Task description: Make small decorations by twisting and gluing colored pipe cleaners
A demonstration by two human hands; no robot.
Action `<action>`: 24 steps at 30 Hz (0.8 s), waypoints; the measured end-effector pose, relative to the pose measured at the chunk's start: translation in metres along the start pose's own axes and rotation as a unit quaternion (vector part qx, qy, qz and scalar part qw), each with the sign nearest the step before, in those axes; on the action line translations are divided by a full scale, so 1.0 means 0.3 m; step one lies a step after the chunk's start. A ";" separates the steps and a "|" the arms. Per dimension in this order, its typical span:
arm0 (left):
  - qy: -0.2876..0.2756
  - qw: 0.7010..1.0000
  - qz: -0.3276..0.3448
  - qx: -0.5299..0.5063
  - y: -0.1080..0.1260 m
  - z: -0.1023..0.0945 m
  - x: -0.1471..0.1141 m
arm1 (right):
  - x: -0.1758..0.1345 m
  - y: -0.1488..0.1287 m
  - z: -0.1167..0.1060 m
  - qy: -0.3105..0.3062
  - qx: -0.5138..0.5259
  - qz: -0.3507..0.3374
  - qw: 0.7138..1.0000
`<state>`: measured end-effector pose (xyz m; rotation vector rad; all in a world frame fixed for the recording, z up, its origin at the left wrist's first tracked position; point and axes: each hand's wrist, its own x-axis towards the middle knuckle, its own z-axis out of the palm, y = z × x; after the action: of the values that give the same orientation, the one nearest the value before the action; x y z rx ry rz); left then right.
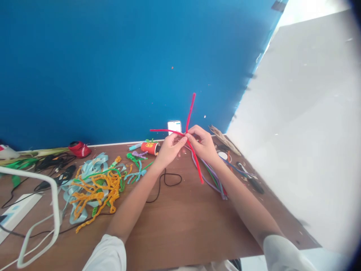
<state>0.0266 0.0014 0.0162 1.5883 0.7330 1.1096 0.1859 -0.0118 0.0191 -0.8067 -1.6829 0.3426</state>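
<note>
Red pipe cleaners (190, 113) cross between my two hands above the table. One end points up, one reaches out to the left, and one hangs down toward me. My left hand (171, 147) pinches them at the crossing with thumb and fingers. Close against it, my right hand (202, 142) grips the same spot from the right, its thumb touching the left thumb. How the pieces are joined is hidden by the fingers. Below my right wrist lies a bundle of purple and green pipe cleaners (211, 173).
On the left of the brown table (180, 233) sits a tangle of orange pipe cleaners (108, 188) and light blue ribbon (75, 195). A red paper cup (149, 148) lies sideways near a phone (174, 126). A white lamp arm (56, 203) and power strip (21, 212) stand far left.
</note>
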 end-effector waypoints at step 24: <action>0.055 0.992 0.069 0.095 -0.004 0.011 -0.013 | -0.017 -0.014 0.044 0.032 0.103 0.121 0.987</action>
<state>0.0282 -0.0029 0.0138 1.7707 0.8304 1.2672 0.1726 -0.0156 0.0141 -0.8581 -1.4642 0.6416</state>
